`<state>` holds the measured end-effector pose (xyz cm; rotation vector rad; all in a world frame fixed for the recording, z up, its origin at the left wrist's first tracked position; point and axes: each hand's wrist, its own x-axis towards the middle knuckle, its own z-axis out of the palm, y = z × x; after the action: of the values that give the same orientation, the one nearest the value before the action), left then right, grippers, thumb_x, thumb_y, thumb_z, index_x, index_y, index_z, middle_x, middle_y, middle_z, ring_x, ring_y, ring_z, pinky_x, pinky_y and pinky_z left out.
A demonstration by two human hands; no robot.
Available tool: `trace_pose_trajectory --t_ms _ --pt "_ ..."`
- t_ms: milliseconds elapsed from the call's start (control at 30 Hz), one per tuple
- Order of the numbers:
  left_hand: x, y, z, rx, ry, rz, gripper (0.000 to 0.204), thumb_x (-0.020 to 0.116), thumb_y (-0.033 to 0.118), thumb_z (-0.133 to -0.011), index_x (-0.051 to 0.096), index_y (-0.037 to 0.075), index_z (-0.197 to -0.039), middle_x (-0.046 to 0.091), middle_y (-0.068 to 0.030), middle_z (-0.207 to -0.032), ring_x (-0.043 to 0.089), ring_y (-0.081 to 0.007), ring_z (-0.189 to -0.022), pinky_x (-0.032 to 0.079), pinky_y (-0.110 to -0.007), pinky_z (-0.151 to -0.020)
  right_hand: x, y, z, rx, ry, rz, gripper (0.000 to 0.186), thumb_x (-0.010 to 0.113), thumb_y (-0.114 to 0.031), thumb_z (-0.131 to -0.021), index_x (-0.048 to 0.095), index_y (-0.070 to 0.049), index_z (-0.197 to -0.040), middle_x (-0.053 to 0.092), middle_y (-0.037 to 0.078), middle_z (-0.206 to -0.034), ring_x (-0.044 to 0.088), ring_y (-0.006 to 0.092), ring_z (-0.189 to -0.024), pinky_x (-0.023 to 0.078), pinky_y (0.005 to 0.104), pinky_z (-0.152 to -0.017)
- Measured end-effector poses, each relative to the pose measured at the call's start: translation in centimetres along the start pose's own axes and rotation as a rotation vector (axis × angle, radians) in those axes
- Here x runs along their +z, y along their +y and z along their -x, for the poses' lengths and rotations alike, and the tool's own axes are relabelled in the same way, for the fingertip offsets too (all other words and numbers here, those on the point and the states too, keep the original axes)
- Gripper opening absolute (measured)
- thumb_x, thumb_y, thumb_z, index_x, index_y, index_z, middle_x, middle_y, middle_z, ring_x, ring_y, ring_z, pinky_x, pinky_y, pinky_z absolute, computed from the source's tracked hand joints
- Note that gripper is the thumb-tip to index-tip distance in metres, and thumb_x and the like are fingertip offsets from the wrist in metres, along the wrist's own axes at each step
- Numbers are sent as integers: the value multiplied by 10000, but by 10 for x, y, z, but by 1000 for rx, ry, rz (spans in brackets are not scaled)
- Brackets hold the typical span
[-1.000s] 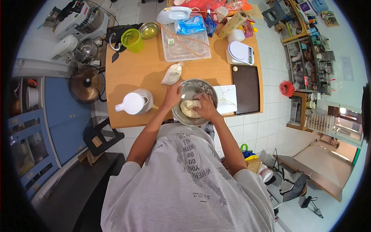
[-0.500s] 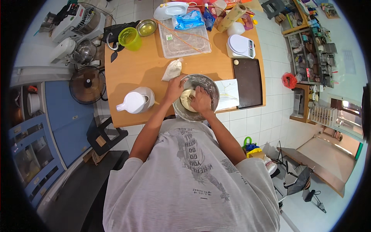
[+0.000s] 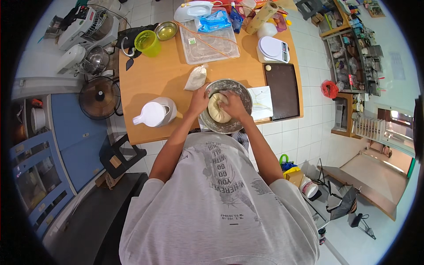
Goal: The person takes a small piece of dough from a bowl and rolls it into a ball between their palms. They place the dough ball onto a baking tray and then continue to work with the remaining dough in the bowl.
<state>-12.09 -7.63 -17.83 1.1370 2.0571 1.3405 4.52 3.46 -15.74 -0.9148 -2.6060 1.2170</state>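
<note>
At the table's front edge a steel bowl (image 3: 236,90) holds a pale, rounded lump of dough (image 3: 217,114). My left hand (image 3: 200,98) is closed on the bowl's left rim. Inside the bowl my right hand (image 3: 232,104) has its fingers pressed into the dough, the tips partly hidden. A small plastic bag of pale contents (image 3: 195,78) lies just behind my left hand. A white lidded pitcher (image 3: 154,112) stands to the left, and a white sheet (image 3: 261,99) lies just right of the bowl.
A dark tray (image 3: 282,99) lies right, below a white scale (image 3: 271,48). A clear container (image 3: 207,48), green cup (image 3: 150,46), small metal bowl (image 3: 166,31) and several packages sit farther back on the table (image 3: 145,75). A fan (image 3: 100,97) stands left; shelves (image 3: 349,62) line the right.
The bowl and both hands have moved slightly farther up in the picture. My right hand has shifted within the bowl, and the dough appears turned, with more of its folded top showing.
</note>
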Motion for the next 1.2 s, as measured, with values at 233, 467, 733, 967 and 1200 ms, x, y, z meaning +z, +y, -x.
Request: trace_pose_trajectory --t_ms 233,467,733,967,1200 --pt "-1 -2 -2 -91 -79 38 339 571 -41 -929 665 4 -1252 694 -255 -922 680 -365 -765 512 -436 -715 -27 -8 -3 -147 -256 -67 313 803 -84 -805 680 14 -1075 670 167 -1030 672 339 -1002 535 415 -934" --pt "-6 8 -4 -81 -93 20 320 549 -52 -925 663 -4 -1221 692 -256 -940 690 -382 -816 519 -426 -740 -20 -28 39 60 32 -376 305 757 -21 -884 643 -18 -1167 643 91 -987 662 290 -982 537 389 -917" --pt "-5 15 -6 -98 -180 67 316 564 -45 -932 665 21 -1224 697 -238 -974 682 -404 -868 517 -432 -774 -23 6 33 166 -204 -107 478 862 -164 -816 598 -54 -1200 705 249 -1149 661 456 -1137 529 488 -976" --pt "5 5 -8 -12 -146 55 267 587 -34 -936 680 -9 -1185 695 -262 -964 679 -403 -828 516 -440 -741 0 4 21 263 -172 59 588 885 -217 -751 592 -24 -1223 702 245 -1126 672 440 -1119 547 476 -958" --pt "0 5 -9 -30 -221 45 245 598 -9 -958 677 -37 -1188 702 -284 -985 686 -441 -869 519 -461 -752 -7 -20 26 328 -171 178 575 842 -305 -832 589 -50 -1281 668 249 -1256 665 460 -1130 538 506 -999"
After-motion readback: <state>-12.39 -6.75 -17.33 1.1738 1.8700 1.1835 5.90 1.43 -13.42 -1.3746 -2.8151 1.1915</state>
